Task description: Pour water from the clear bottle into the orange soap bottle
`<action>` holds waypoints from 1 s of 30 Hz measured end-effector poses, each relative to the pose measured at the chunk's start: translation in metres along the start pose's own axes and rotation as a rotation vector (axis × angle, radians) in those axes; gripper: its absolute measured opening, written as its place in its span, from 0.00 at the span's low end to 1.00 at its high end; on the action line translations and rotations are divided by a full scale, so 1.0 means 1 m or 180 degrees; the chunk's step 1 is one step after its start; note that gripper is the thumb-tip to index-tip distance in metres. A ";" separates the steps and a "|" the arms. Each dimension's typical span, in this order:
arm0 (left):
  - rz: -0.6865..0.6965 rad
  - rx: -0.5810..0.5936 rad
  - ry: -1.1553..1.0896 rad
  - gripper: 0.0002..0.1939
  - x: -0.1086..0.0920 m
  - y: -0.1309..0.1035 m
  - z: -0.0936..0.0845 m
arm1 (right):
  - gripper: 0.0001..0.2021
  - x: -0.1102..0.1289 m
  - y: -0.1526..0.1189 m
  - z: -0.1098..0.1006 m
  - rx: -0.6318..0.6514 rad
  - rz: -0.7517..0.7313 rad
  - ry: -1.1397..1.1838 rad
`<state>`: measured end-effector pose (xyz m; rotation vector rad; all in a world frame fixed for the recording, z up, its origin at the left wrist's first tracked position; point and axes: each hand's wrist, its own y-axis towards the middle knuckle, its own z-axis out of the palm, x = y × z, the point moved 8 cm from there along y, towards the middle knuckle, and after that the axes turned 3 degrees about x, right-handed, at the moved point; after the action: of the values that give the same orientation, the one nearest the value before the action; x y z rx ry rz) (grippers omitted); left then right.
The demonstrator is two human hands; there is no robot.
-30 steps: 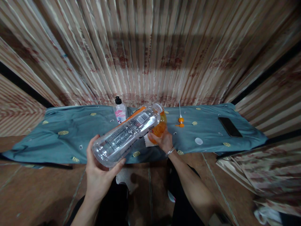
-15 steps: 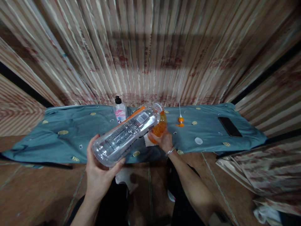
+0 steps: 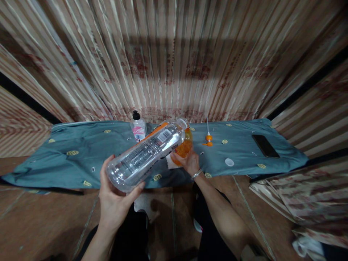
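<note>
1. I see the left hand (image 3: 115, 203) gripping the clear plastic bottle (image 3: 144, 159) by its base, thumb and fingers spread.
2. That bottle slants up rightward, its neck at the orange bottle's (image 3: 185, 148) top.
3. On the bench (image 3: 108, 145), my right hand (image 3: 191, 162) grasps the orange bottle, forearm angling in from lower right.

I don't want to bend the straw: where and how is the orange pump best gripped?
Probably by its stouter orange collar, from above and the right. The orange pump lies on the cloth, its thin straw pointing toward the curtain and its spout leftward. The right hand, gripping the orange bottle, is left of it, so the right side looks freer.
</note>
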<state>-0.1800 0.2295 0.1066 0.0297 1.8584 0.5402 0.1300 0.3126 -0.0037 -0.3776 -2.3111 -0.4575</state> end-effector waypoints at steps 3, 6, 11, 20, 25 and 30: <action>-0.0109 0.0095 0.0018 0.51 0.000 0.000 0.002 | 0.36 0.001 0.000 0.000 0.0016 -0.0023 0.0045; -0.0166 0.0024 -0.0065 0.51 -0.002 -0.002 0.001 | 0.37 0.001 0.000 -0.001 0.0047 0.0032 0.0080; -0.0173 -0.0039 -0.0065 0.51 -0.004 -0.004 0.001 | 0.37 0.001 0.000 -0.001 0.0056 0.0055 0.0029; 0.0006 -0.0111 -0.0040 0.53 0.006 -0.002 -0.002 | 0.35 -0.001 -0.001 0.000 0.0003 -0.0010 0.0028; 0.0003 -0.0106 -0.0065 0.53 0.003 -0.002 0.000 | 0.35 -0.001 0.000 0.000 -0.0014 -0.0066 -0.0054; -0.0012 -0.0074 -0.0061 0.53 0.003 -0.002 0.000 | 0.37 0.000 0.000 0.000 0.0039 0.0035 -0.0020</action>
<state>-0.1802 0.2283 0.1032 0.0160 1.8331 0.5571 0.1301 0.3122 -0.0043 -0.3862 -2.3159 -0.4371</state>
